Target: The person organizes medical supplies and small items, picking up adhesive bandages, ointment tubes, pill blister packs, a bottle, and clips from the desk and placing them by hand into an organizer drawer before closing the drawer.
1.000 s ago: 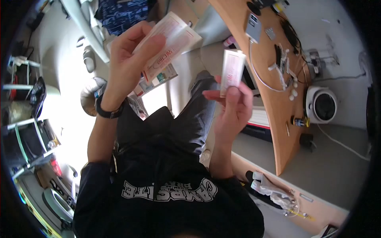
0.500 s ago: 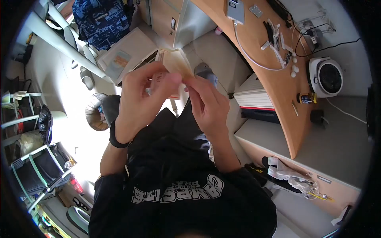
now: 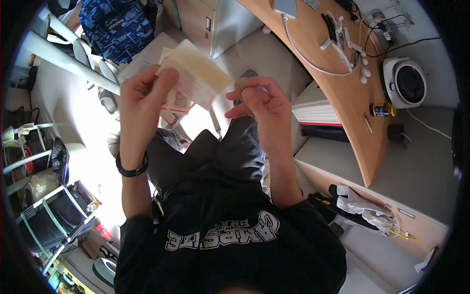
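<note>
My left hand (image 3: 147, 100) is closed on a thin, translucent packet (image 3: 188, 81), gripping its left side between thumb and fingers. The packet is tilted, with a cream area toward its upper right and faint print and red lines lower down. Just right of it, my right hand (image 3: 264, 105) pinches a small tan piece (image 3: 241, 85) between thumb and forefinger, its other fingers loosely curled. A gap separates this hand from the packet. What exactly the tan piece is cannot be made out.
To the right, a curved wooden desk (image 3: 338, 105) carries a white cable, several small white pieces, a small jar (image 3: 382, 109) and a white fan (image 3: 404, 82). A blue patterned backpack (image 3: 117, 29) is at upper left. A metal rack (image 3: 49, 196) stands at left.
My hands have moved apart, the left one leftward with the packet, which now shows more fully. The right hand has turned, with the small tan piece at its fingertips.
</note>
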Action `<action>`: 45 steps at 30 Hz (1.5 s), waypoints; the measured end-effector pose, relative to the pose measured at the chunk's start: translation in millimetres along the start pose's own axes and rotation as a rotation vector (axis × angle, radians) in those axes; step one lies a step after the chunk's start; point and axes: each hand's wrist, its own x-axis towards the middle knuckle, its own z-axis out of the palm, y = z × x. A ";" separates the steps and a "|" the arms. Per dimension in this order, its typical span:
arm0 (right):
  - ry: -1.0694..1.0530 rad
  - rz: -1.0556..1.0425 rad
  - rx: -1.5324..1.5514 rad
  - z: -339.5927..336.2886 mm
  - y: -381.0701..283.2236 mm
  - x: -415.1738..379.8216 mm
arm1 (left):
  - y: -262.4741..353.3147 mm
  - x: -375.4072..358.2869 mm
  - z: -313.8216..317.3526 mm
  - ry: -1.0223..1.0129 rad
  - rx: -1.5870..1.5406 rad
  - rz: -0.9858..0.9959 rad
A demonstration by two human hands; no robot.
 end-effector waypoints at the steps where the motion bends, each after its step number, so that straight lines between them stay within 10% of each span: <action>1: 0.002 0.003 -0.006 -5.3 1.8 0.4 | 1.1 1.0 -2.9 -0.011 -0.040 -0.029; 12: -0.462 0.100 1.033 -18.4 5.7 1.4 | 1.0 -0.2 -9.1 -0.020 -0.004 -0.017; 25: -0.660 0.158 1.189 -18.5 -4.7 0.1 | 10.8 -12.0 -1.2 -0.037 0.017 -0.007; 32: -0.572 0.149 0.961 -9.5 -14.6 -7.0 | 17.2 -18.2 1.3 -0.062 -0.034 0.003; 41: -0.135 -0.398 -0.246 7.7 -14.5 3.1 | 23.6 -19.3 -0.6 -0.191 -0.044 -0.035; 45: -0.201 -0.118 -0.221 13.9 -18.3 9.1 | 18.3 -16.8 -5.4 -0.237 0.014 -0.021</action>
